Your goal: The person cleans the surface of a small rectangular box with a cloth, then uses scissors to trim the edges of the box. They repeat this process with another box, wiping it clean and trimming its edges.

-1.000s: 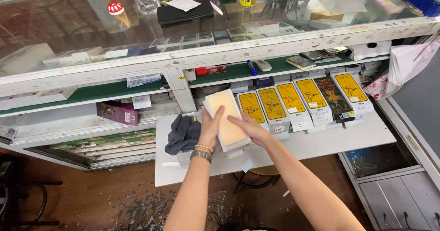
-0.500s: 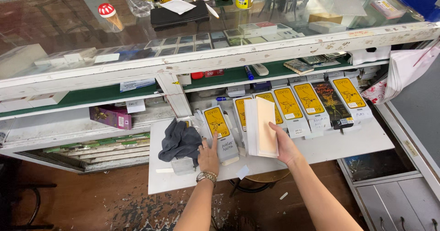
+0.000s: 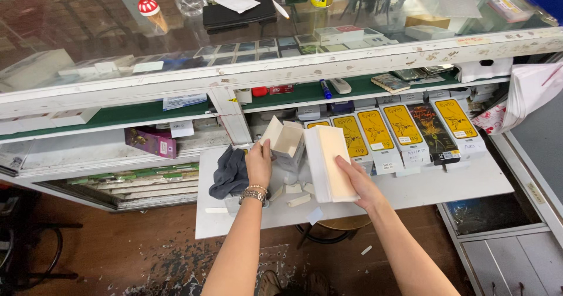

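A person is standing at a white pull-out shelf [image 3: 446,187] below a glass display counter [image 3: 352,67], seen from above. The right hand [image 3: 360,184] is gripping a flat white box lid [image 3: 328,161], fingers wrapped under its lower edge, holding it upright just above the shelf. The left hand [image 3: 259,164] is closed around an open white box tray [image 3: 284,140], tilting it so its empty inside shows. Both pieces are near the shelf's middle, just apart from each other. A grey cloth [image 3: 230,173] is lying at the shelf's left end. A row of yellow-fronted boxes [image 3: 404,129] is standing along the shelf's back. The box appears already opened and separated; its parts are not yet set down.
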